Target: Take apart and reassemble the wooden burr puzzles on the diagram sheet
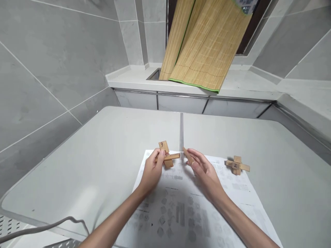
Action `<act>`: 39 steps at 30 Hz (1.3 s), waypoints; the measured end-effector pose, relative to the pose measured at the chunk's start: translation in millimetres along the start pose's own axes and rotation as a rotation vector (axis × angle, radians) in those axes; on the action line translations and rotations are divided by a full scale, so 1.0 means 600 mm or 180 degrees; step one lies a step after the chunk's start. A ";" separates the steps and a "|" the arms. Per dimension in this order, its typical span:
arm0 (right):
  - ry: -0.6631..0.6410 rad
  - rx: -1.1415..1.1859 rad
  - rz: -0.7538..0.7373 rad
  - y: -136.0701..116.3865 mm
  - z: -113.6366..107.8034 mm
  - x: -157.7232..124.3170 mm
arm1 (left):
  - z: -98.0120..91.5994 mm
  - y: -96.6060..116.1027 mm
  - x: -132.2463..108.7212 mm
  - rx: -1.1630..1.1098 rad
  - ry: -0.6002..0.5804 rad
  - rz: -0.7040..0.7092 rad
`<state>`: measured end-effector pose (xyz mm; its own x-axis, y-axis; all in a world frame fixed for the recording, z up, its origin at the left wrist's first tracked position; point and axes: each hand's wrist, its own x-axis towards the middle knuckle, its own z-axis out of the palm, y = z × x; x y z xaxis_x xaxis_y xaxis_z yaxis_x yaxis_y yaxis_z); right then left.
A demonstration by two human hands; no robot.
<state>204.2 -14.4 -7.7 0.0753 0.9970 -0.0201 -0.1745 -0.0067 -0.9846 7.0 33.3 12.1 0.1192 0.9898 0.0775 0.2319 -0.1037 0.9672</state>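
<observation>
My left hand grips two crossed wooden puzzle pieces; the upright one carries a dark mark near its top end. Between the thumb and fingers of my right hand is a single wooden puzzle piece, tilted and apart from the crossed ones. Both hands are above the upper part of a printed instruction sheet with rows of small diagrams. At the sheet's upper right sits a wooden cross-shaped block assembly with a letter-like mark on its middle.
The grey table has a seam down its middle. A grey cable curves past its near left edge. Behind stands a white counter with a bamboo mat draped over it, near a sink.
</observation>
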 end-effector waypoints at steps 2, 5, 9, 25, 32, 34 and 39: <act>0.0017 0.0152 0.0039 0.000 0.005 -0.006 | 0.006 -0.003 -0.002 0.0139 -0.0107 0.0050; 0.0013 0.0257 0.0100 -0.002 0.015 -0.010 | 0.010 -0.008 -0.003 0.0271 -0.0238 0.0097; -0.0003 0.0231 0.0188 -0.003 0.018 -0.011 | 0.009 -0.009 -0.003 0.0309 -0.0271 0.0070; -0.0303 0.0116 0.0248 -0.003 0.007 -0.012 | 0.003 -0.006 -0.008 0.0556 -0.0300 0.0240; -0.0443 -0.0161 0.0393 -0.007 0.018 -0.021 | 0.005 -0.001 -0.017 0.0594 -0.0671 0.0359; -0.0505 -0.0202 0.0405 -0.004 0.022 -0.023 | 0.007 0.000 -0.020 0.0484 -0.0757 0.0312; -0.0539 -0.0177 0.0434 0.001 0.021 -0.023 | 0.007 -0.003 -0.025 0.0476 -0.0643 0.0296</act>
<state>190.8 -27.4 -6.0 -0.1120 0.9853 -0.1290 -0.1171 -0.1420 -0.9829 9.1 18.5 8.1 0.3336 0.9374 0.1000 0.3492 -0.2214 0.9105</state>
